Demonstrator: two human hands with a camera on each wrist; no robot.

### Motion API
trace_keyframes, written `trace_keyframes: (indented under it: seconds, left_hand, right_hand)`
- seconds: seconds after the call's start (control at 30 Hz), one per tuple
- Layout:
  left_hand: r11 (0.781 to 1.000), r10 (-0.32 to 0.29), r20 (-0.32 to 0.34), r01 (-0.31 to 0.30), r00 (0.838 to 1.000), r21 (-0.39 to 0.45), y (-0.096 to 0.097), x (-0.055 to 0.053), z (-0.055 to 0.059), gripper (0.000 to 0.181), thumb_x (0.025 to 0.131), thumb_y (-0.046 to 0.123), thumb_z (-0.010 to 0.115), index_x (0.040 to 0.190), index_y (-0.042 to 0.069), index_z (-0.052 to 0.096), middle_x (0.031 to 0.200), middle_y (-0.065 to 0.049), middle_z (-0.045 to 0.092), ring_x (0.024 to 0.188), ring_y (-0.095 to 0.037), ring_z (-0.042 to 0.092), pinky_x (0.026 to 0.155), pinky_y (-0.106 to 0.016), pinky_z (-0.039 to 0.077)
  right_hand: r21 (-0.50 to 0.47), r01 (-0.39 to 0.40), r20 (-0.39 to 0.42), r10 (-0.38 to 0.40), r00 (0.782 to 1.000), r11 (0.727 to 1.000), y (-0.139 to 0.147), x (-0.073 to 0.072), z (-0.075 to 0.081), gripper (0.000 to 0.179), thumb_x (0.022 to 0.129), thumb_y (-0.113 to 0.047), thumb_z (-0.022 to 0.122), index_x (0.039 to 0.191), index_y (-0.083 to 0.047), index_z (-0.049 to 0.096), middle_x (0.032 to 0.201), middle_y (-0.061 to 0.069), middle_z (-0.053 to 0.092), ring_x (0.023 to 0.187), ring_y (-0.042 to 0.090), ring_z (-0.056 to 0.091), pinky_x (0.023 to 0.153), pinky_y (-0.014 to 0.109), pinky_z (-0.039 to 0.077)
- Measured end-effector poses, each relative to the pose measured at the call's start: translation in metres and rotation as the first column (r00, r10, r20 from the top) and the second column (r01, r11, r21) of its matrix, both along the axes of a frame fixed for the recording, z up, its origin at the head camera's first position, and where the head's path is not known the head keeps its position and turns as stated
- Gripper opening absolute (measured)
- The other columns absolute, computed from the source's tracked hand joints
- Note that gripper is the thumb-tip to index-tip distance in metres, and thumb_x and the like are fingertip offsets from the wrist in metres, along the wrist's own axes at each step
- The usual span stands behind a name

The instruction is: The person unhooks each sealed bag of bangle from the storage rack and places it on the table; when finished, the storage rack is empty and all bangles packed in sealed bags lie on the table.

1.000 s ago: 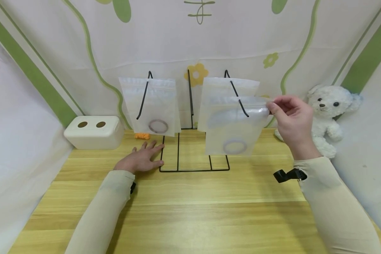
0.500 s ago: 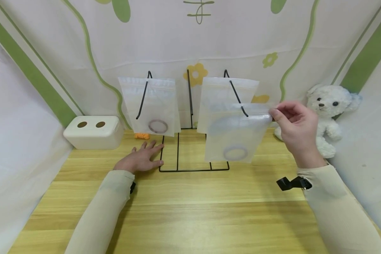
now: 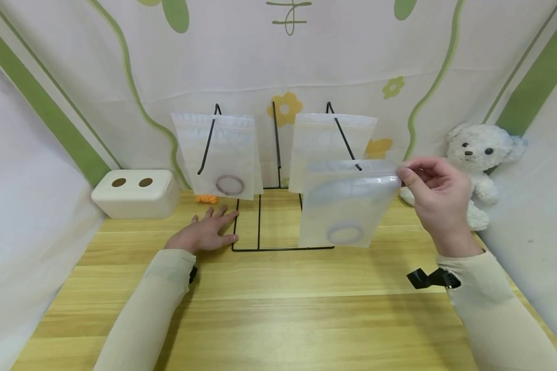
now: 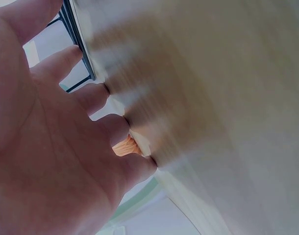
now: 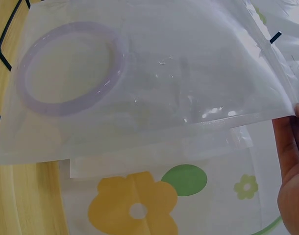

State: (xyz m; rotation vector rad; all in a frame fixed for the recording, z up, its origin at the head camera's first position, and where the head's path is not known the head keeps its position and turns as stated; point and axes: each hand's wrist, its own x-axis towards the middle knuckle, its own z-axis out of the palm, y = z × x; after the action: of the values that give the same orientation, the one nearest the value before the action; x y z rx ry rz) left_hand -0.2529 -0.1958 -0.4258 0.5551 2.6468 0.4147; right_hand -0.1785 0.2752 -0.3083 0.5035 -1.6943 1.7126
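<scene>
My right hand [image 3: 438,201] pinches the top right corner of a translucent zip bag [image 3: 339,206]. A pale purple bangle [image 5: 119,58] lies inside, near the bag's bottom. The bag's top hangs at the bent tip of the right hook [image 3: 345,138], and the right wrist view shows the tip poking through it. Another zip bag [image 3: 308,139] hangs farther back on this hook. My left hand [image 3: 204,232] rests on the table with fingers spread, fingertips and thumb at the left side of the black wire rack [image 3: 283,250].
Zip bags [image 3: 232,149] with a dark bangle showing hang from the left hook. A white box with two holes [image 3: 136,198] stands at left, a small orange object [image 3: 206,199] beside it. A white plush bear [image 3: 478,170] sits at right against the patterned curtain [image 3: 343,56].
My right hand has drawn the bag down and forward along the right hook to its tip, away from the bag behind. The left hand has stayed in place.
</scene>
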Motion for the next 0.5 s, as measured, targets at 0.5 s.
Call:
trace_keyframes:
  seconds: [0.5]
  left_hand:
    - [1.0, 0.002, -0.002, -0.002, 1.0, 0.008, -0.002, 0.002, 0.001, 0.079, 0.11, 0.055, 0.055, 0.174, 0.022, 0.024, 0.181, -0.024, 0.007, 0.164, -0.058, -0.002, 0.122, -0.086, 0.005]
  right_hand:
    - [-0.063, -0.013, -0.021, 0.012, 1.0, 0.998, -0.003, 0.017, 0.005, 0.009, 0.089, 0.02, 0.074, 0.096, 0.023, 0.068, 0.092, 0.011, 0.077, 0.074, 0.014, 0.074, 0.071, 0.018, 0.062]
